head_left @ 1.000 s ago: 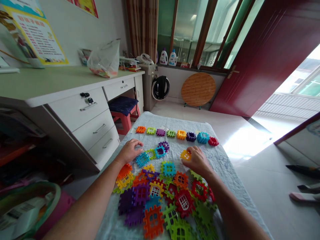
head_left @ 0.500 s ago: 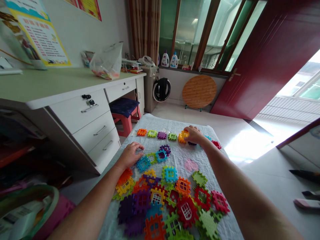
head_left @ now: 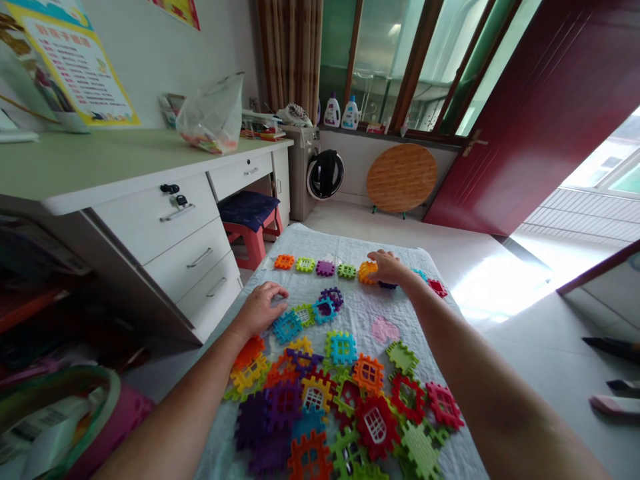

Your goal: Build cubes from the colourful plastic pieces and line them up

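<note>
My right hand (head_left: 389,268) reaches to the far row of plastic building tiles, its fingers and thumb at the right edge of a yellow-orange tile (head_left: 367,272). A dark purple tile (head_left: 387,285) lies partly hidden under this hand. Left of it in the row are a green tile (head_left: 347,271), a purple tile (head_left: 325,268), a lime tile (head_left: 305,265) and an orange tile (head_left: 284,261). My left hand (head_left: 261,308) rests on the cloth, thumb and fingers apart, holding nothing. Beside its thumb lies a blue window tile (head_left: 287,327).
A heap of mixed tiles (head_left: 285,400) covers the near part of the cloth-covered table (head_left: 370,303). A red tile (head_left: 438,288) lies near the right edge. A white desk (head_left: 170,253) stands on the left, with a pink-rimmed bin (head_left: 125,407) below.
The view has shifted slightly. My right hand stays at the yellow-orange tile, which appears turned a little and sits closer in line with the row. My left hand has not moved.
</note>
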Motion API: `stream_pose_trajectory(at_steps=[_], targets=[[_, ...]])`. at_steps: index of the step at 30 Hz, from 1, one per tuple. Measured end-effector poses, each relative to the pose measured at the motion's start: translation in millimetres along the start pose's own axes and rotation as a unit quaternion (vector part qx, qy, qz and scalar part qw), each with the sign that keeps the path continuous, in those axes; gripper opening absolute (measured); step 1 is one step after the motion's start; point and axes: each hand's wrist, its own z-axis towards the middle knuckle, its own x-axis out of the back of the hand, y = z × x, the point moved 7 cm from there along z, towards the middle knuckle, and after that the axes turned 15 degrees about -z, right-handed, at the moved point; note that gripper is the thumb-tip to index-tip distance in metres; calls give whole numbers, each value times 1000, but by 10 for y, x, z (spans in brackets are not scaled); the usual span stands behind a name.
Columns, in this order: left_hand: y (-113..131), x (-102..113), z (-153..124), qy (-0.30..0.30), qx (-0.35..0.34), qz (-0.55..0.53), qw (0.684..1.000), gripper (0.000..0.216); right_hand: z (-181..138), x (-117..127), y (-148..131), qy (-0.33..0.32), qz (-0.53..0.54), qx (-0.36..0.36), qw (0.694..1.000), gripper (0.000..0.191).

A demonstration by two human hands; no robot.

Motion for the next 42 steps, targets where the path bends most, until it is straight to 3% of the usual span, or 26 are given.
stream_pose_trajectory(at_steps=[3, 6, 8, 11, 14, 18, 23, 28, 30, 34, 37, 42], targets=[[-3, -2, 0, -2, 1, 0, 1000, 22, -154, 123, 48, 49, 39, -7, 998, 63], [-13, -4, 3, -4, -2, -1, 1000, 24, -464, 249, 97, 107, 98, 9, 989, 54], [-17, -6, 5, -7, -5, -6, 1000, 25, -731, 254, 109, 108, 139, 36, 984, 47], [-26, -8, 4, -12, 1, -21, 1000, 26, -1148, 126, 147, 55, 197, 42, 978, 38], [-45, -10, -3, -10, 18, -33, 999, 27, -1514, -92, 149, -43, 188, 26, 981, 29], [-29, -24, -11, 4, 4, -17, 1000, 25, -1798, -283, 25, -129, 160, 28, 978, 44], [-17, -43, -16, 17, -13, 12, 1000, 23, -1789, -305, -162, -75, 123, 44, 989, 49], [-32, -47, -13, 13, -14, 19, 1000, 23, -1697, -256, -164, -3, 186, 26, 982, 17], [-32, -45, -12, 12, -17, 19, 1000, 23, -1667, -180, -125, 57, 206, -2, 977, 5], [-29, -41, -11, 14, -20, 18, 1000, 23, -1649, -82, -95, 178, 158, -75, 968, 2], [-25, -40, -11, 13, -17, 18, 1000, 24, -1619, -170, -163, 156, 117, -81, 977, 6], [-17, -43, -18, -2, -12, 19, 1000, 24, -1620, -281, -294, 70, 131, 7, 989, 28]])
